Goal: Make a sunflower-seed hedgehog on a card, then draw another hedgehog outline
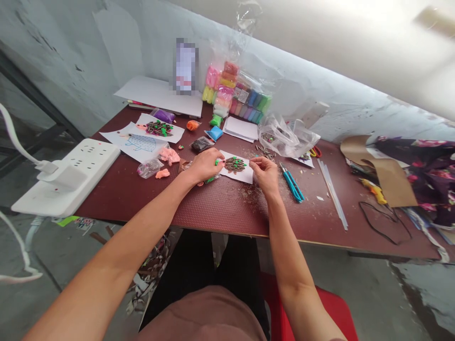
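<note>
A small white card (248,176) lies on the dark red table, bearing a cluster of striped seeds (235,164) with green bits among them. My left hand (207,165) is at the card's left edge, its fingers bent together beside a bit of green clay; whether they grip it is too small to tell. At the card's right edge is my right hand (265,171), thumb and forefinger pinched together; anything between them is too small to make out. Loose seeds (265,152) lie just behind my right hand.
Blue cutters (292,183) and glue sticks (333,194) lie right. Behind are white paper (241,129), a plastic bag (284,137) and coloured clay packs (222,90). Seeded cards (159,128), peach clay (169,155) and a power strip (71,175) are left; a glue gun (374,190) is far right.
</note>
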`<state>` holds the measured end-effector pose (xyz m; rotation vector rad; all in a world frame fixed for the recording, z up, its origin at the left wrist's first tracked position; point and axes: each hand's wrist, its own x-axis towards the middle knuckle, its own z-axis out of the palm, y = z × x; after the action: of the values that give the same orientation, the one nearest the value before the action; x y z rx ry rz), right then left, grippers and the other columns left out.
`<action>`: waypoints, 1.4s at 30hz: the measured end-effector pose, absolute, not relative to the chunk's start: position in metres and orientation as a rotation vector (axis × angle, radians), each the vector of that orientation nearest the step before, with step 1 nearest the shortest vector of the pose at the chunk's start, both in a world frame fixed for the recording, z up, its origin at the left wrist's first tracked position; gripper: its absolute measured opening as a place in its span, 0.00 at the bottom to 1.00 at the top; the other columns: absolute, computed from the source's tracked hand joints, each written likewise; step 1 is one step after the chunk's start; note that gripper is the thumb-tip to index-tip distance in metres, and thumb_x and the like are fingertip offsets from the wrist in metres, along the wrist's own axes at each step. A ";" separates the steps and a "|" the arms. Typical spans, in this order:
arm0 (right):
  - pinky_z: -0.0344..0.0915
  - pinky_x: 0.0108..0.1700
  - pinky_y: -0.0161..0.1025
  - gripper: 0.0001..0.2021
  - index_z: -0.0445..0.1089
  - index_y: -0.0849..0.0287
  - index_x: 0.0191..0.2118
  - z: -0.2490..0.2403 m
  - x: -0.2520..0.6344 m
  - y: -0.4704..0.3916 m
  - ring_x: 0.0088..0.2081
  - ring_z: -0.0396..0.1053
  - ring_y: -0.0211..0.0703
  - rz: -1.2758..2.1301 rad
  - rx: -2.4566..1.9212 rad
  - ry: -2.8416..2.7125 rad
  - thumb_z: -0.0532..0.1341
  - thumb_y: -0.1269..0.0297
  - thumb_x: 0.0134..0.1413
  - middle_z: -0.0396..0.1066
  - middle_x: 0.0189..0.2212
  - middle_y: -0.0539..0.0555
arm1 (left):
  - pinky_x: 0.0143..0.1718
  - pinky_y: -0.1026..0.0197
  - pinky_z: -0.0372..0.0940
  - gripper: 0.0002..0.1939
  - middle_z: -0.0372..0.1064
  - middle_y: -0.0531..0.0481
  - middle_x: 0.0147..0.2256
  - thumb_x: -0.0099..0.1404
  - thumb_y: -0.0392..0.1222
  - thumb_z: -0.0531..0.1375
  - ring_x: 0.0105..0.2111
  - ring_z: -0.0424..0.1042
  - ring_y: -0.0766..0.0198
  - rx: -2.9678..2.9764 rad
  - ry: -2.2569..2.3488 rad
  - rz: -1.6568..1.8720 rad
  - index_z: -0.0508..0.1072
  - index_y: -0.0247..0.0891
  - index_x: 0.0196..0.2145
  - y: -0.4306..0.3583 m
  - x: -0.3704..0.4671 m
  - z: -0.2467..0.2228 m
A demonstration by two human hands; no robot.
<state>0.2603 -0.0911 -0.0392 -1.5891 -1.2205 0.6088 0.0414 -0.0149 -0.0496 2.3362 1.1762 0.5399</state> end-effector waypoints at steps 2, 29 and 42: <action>0.62 0.33 0.37 0.07 0.76 0.57 0.33 -0.040 0.258 -0.092 0.28 0.65 0.39 0.603 -1.601 -1.212 0.66 0.61 0.47 0.73 0.25 0.49 | 0.53 0.54 0.69 0.17 0.75 0.41 0.51 0.69 0.42 0.58 0.52 0.75 0.51 2.337 1.176 0.540 0.80 0.36 0.51 -0.015 0.041 -0.050; 0.38 0.73 0.65 0.06 0.75 0.51 0.28 -0.047 0.239 -0.114 0.20 0.58 0.36 0.302 -1.747 -1.439 0.64 0.69 0.52 0.66 0.18 0.40 | 0.51 0.57 0.69 0.15 0.75 0.43 0.51 0.69 0.41 0.58 0.50 0.75 0.53 2.360 1.189 0.524 0.81 0.38 0.49 -0.017 0.043 -0.048; 0.47 0.71 0.62 0.04 0.75 0.53 0.31 -0.049 0.244 -0.113 0.36 0.70 0.46 0.176 -1.818 -1.561 0.63 0.69 0.55 0.75 0.33 0.51 | 0.50 0.57 0.70 0.15 0.76 0.43 0.51 0.70 0.41 0.58 0.50 0.76 0.54 2.378 1.187 0.527 0.81 0.38 0.49 -0.018 0.043 -0.048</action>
<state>0.2442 -0.1132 -0.0491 -1.8180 -1.5615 0.1762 0.0425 -0.0177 -0.0475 2.3781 1.1869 0.5271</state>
